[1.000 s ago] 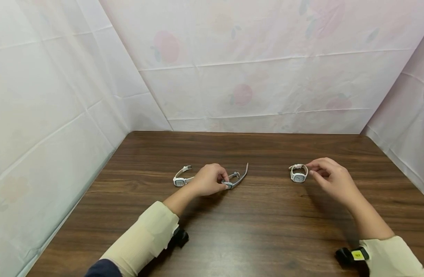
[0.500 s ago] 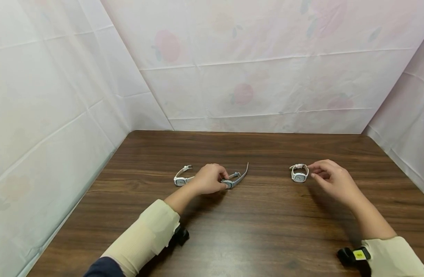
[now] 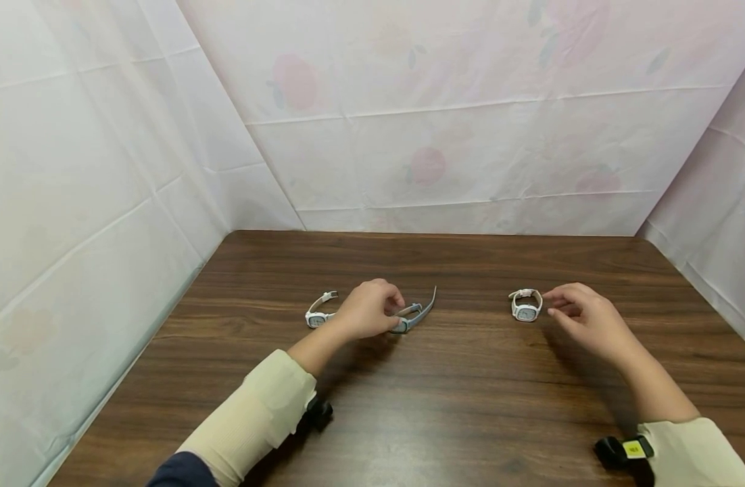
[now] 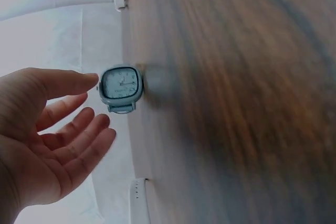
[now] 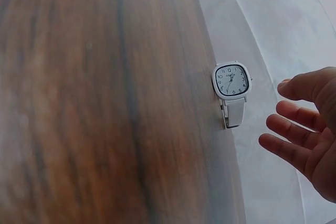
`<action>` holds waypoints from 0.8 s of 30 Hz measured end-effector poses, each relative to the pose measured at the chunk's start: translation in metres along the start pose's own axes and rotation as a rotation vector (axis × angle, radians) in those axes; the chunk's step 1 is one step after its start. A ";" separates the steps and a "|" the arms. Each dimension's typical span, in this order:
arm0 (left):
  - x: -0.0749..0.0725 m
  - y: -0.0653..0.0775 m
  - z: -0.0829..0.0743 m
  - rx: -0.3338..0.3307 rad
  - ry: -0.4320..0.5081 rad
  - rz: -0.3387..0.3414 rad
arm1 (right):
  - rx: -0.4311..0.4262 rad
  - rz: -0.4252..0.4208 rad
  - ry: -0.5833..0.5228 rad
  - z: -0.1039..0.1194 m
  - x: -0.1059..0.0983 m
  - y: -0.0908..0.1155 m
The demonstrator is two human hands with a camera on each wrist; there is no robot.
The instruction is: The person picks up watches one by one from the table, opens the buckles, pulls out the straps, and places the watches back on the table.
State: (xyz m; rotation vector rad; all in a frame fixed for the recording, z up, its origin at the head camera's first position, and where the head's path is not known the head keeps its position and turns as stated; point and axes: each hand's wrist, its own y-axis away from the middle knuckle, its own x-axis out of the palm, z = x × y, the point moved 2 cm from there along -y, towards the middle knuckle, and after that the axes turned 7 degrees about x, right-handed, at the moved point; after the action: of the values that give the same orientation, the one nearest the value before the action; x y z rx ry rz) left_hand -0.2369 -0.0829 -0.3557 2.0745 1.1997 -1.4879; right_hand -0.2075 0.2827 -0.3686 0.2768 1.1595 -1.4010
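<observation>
My left hand point(image 3: 363, 311) is at a blue-grey wristwatch point(image 3: 402, 326) left of the table's middle, its strap undone and one end sticking up. In the left wrist view the thumb tip is right at the case edge of this watch point(image 4: 121, 83), and the other fingers are loosely bent with nothing between them. Just right of a white wristwatch point(image 3: 526, 312), my right hand point(image 3: 591, 321) stays with fingers relaxed. The right wrist view shows a gap between those fingertips and the white watch point(image 5: 231, 80), whose strap is closed in a loop.
Another white wristwatch point(image 3: 316, 320) with its strap undone lies behind the left hand, partly covered by it. The dark wooden table point(image 3: 458, 406) is bordered by a white curtain point(image 3: 360, 169) with pale fruit prints at the back and sides.
My left fingers have let go of the blue-grey watch, and that hand has risen a little. My right hand has drawn slightly right, away from the white watch.
</observation>
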 end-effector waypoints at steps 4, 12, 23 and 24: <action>-0.001 0.000 -0.006 0.059 0.015 -0.035 | -0.006 -0.021 -0.014 0.000 0.000 0.001; -0.002 -0.004 -0.015 0.183 0.048 -0.116 | -0.040 -0.004 -0.024 0.000 0.002 -0.001; 0.002 -0.017 -0.026 0.220 0.165 -0.108 | -0.062 0.014 -0.006 -0.001 0.006 -0.006; 0.002 -0.017 -0.026 0.222 0.177 -0.106 | -0.061 0.017 -0.003 -0.002 0.006 -0.007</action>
State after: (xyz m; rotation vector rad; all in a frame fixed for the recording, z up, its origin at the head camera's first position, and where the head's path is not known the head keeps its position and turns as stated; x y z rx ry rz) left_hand -0.2340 -0.0539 -0.3438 2.3652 1.2769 -1.5748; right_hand -0.2155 0.2783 -0.3710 0.2405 1.1934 -1.3484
